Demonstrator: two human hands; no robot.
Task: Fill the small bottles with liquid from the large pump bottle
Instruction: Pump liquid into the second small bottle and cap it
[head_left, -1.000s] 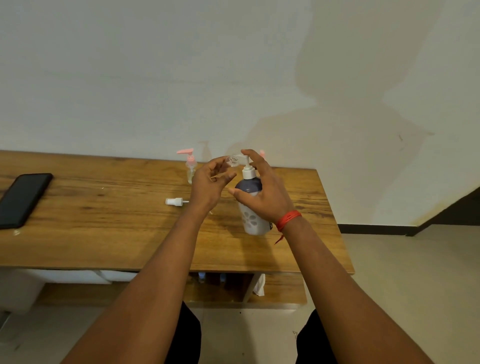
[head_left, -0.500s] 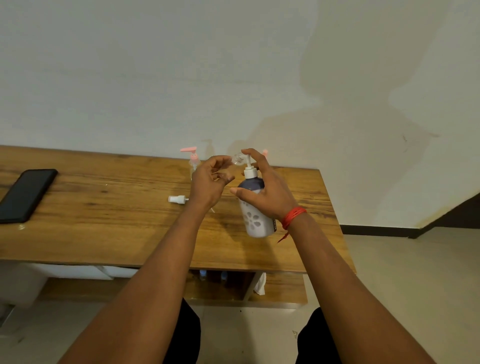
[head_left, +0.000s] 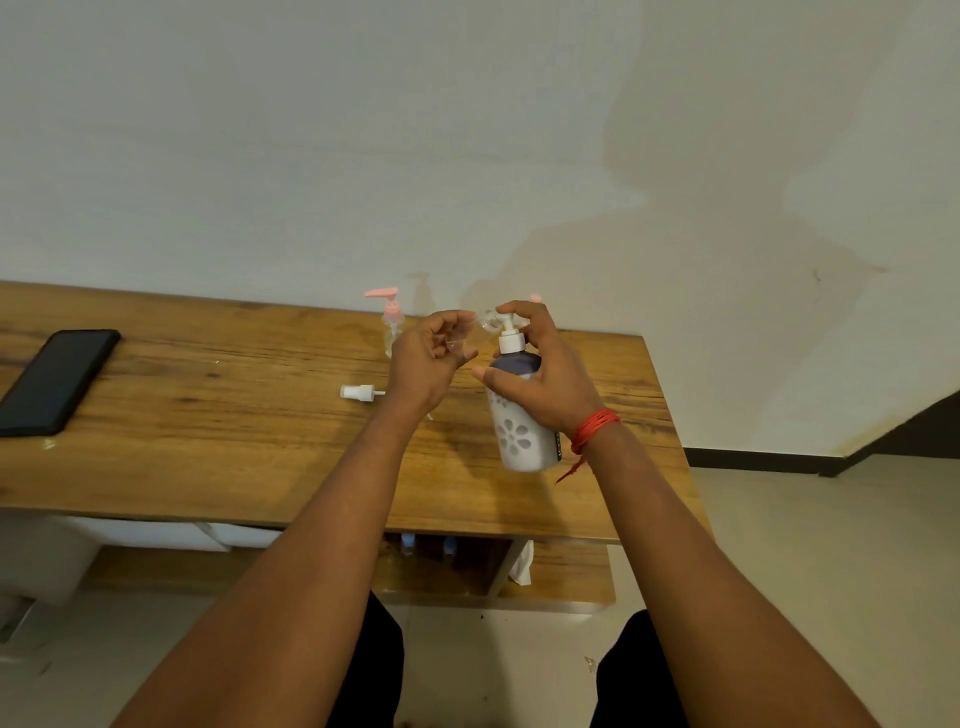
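A large pump bottle (head_left: 519, 426), dark on top and pale with flower marks below, stands on the wooden table (head_left: 208, 415). My right hand (head_left: 545, 379) wraps round its upper body, with a finger on the white pump head. My left hand (head_left: 431, 364) pinches a small clear bottle (head_left: 470, 335), tilted, its mouth at the pump spout. Its body is mostly hidden by my fingers. A second small clear bottle with a pink pump (head_left: 390, 322) stands behind my left hand. A loose white pump cap (head_left: 361, 392) lies on the table to the left.
A black phone (head_left: 54, 382) lies at the table's left end. A bit of another pink pump (head_left: 535, 299) shows behind my right hand. The wall rises just behind the table. A lower shelf (head_left: 561, 577) sits beneath the tabletop, and the floor opens to the right.
The view has shifted slightly. Both hands stay at the pump bottle, with the small bottle still held at the spout.
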